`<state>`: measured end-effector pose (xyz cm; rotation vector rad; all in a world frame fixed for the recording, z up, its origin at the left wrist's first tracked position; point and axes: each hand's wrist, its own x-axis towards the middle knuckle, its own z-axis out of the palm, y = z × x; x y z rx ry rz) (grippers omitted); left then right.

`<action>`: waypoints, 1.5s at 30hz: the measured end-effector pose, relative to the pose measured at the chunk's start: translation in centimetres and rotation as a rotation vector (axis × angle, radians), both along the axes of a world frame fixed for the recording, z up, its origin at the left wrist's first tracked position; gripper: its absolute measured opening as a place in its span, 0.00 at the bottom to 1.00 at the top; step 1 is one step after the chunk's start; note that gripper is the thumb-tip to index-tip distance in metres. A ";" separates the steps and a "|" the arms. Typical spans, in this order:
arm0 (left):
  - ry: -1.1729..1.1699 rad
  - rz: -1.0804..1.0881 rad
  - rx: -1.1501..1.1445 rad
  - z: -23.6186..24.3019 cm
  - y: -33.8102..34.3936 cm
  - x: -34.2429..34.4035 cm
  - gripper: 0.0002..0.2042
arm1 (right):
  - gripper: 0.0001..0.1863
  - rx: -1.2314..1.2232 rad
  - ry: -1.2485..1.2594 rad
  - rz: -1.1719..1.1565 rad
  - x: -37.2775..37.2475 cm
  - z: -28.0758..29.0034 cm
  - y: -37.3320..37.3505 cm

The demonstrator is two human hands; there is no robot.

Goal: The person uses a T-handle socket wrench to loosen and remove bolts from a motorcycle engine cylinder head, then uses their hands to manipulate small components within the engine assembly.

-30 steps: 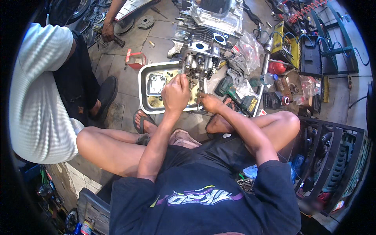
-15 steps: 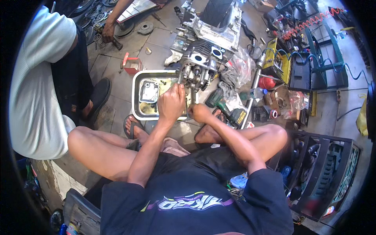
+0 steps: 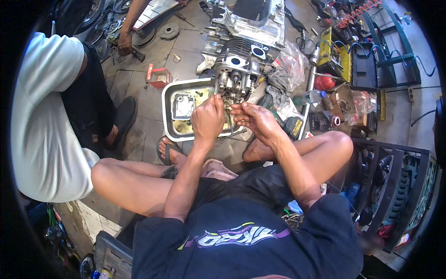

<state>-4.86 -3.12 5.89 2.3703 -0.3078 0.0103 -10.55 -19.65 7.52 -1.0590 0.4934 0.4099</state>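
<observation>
An engine with a finned cylinder (image 3: 232, 51) and an open cylinder head (image 3: 236, 74) stands in front of me, valve parts showing at its near end. My left hand (image 3: 207, 119) is closed at the left side of that head, on a slim metal tool whose upper part shows above the fist. On the right, my right hand (image 3: 260, 122) has thumb and forefinger pinched close below the valve parts, its other fingers loosely bent. What they pinch is too small to make out. A thin metal rod (image 3: 231, 126) slants down between the two hands.
A white-rimmed tray (image 3: 166, 109) with a metal cover (image 3: 182, 106) sits partly under the engine. Another person's hand (image 3: 125, 44) grips a dark-ended tool at upper left. A green-black cordless drill (image 3: 292, 125), bottle (image 3: 315, 96) and yellow toolbox (image 3: 335, 56) lie right.
My right hand has opened from a fist round a metal handle and moved up to the cylinder head, fingertips pinched. My left hand keeps its closed grip beside the head. The view has shifted slightly.
</observation>
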 end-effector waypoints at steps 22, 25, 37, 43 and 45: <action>-0.226 0.052 -0.110 -0.8 -0.8 -0.4 0.09 | 0.18 0.076 0.046 -0.089 0.4 -0.9 1.1; -0.146 0.011 -0.054 -1.4 -0.1 -0.1 0.09 | 0.17 0.127 0.087 -0.133 0.6 0.0 1.7; -0.214 0.006 -0.094 -1.7 0.1 -0.2 0.08 | 0.19 0.143 0.102 -0.147 0.7 0.2 1.5; -0.160 0.020 -0.070 -1.1 -0.1 -0.1 0.09 | 0.18 0.198 0.081 -0.166 0.7 -0.3 1.2; -0.153 0.071 -0.119 -0.5 -0.4 -0.5 0.09 | 0.16 0.205 0.081 -0.206 0.8 -0.9 1.6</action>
